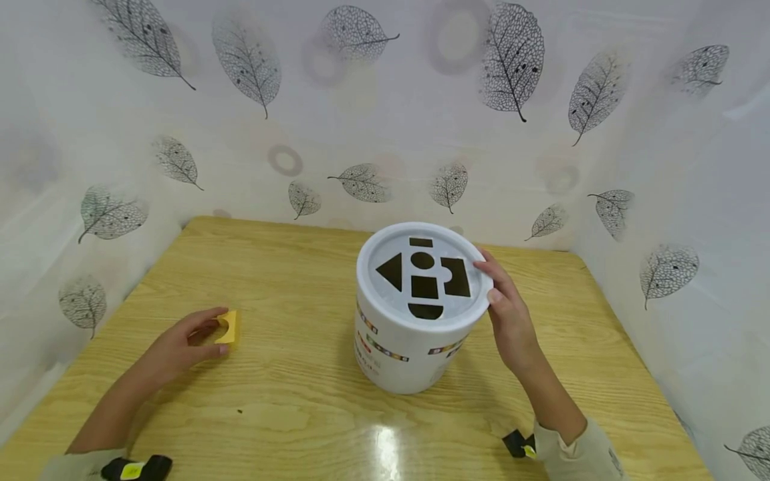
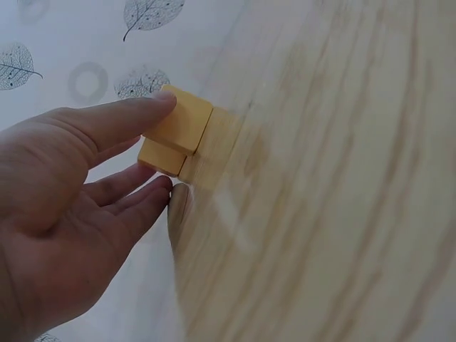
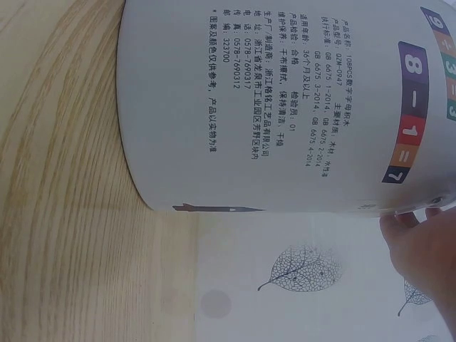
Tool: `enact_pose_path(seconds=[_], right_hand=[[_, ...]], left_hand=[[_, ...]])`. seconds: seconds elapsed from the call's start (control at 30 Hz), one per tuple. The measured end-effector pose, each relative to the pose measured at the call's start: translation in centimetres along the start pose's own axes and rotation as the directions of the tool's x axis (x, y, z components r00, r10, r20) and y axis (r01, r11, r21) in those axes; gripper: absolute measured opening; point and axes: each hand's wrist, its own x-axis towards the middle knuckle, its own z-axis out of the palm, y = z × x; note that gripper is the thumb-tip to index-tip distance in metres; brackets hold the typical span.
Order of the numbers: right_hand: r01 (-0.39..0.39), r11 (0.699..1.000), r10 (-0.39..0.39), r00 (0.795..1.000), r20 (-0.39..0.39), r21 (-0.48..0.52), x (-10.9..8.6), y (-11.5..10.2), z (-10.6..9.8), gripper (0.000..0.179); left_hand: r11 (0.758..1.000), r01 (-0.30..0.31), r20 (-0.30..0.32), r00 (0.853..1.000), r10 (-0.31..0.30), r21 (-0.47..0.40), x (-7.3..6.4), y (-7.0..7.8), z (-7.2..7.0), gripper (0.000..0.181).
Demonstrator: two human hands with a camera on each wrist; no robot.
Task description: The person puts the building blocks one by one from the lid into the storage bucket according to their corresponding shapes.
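On the left part of the table, my left hand [image 1: 183, 344] pinches a yellow wooden block with a semicircular notch [image 1: 232, 326] between thumb and fingers. Seen in the left wrist view, the notched block [image 2: 184, 122] is against the tabletop. A white bucket [image 1: 391, 361] stands upright near the middle of the table. Its lid [image 1: 400, 314] has several dark cut-outs: a triangle, a circle, a half-round, a notched square and rectangles. My right hand [image 1: 511, 317] holds the lid's right rim, fingertips on top. Printed sums and text cover the bucket's side [image 3: 285, 107] in the right wrist view.
The wood-grain table [image 1: 289, 401] has a back edge along a white leaf-patterned curtain [image 1: 397, 133], which also hangs at both sides. Black wrist straps [image 1: 137, 467] sit at the sleeves. A small dark speck [image 1: 239, 411] lies on the tabletop.
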Motion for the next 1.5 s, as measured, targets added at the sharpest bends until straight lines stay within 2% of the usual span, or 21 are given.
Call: enact_pose_path(seconds=[0.4, 0.57, 0.7, 0.83, 0.97, 1.1, 1.23, 1.5], right_hand=[[0.000, 1.000, 0.000, 1.000, -0.002, -0.010, 0.0, -0.1, 0.1, 0.040], [0.000, 1.000, 0.000, 1.000, 0.002, -0.011, 0.0, -0.1, 0.1, 0.040], [-0.003, 1.000, 0.003, 1.000, 0.001, -0.011, 0.0, -0.1, 0.1, 0.040], [-0.005, 1.000, 0.005, 1.000, 0.000, -0.012, -0.1, -0.1, 0.0, 0.040], [0.002, 1.000, -0.002, 1.000, -0.002, -0.013, 0.0, 0.0, 0.0, 0.040], [0.012, 1.000, -0.012, 1.000, 0.003, -0.012, 0.0, 0.0, 0.0, 0.040], [0.012, 1.000, -0.012, 1.000, 0.005, -0.014, 0.0, 0.0, 0.0, 0.040], [0.001, 1.000, -0.001, 1.000, 0.002, -0.015, 0.0, -0.1, -0.1, 0.040]], left_hand=[[1.000, -0.003, -0.042, 0.999, 0.003, 0.006, -0.2, 0.8, 0.1, 0.077], [1.000, -0.020, -0.041, 0.999, 0.020, 0.000, -0.5, 2.1, 0.2, 0.076], [0.998, -0.062, -0.043, 0.997, 0.062, 0.000, -0.6, 3.7, 0.3, 0.073], [0.996, -0.090, -0.048, 0.995, 0.090, -0.010, -0.5, 6.0, 0.4, 0.071], [0.993, -0.115, -0.052, 0.992, 0.114, -0.032, -0.1, 8.9, 0.4, 0.069], [0.983, -0.176, -0.040, 0.984, 0.175, -0.048, 0.5, 11.9, 0.6, 0.067], [0.967, -0.249, -0.027, 0.968, 0.248, -0.055, 1.5, 14.7, 1.0, 0.065], [0.920, -0.379, -0.014, 0.925, 0.380, -0.102, 3.7, 20.0, 2.0, 0.064]])
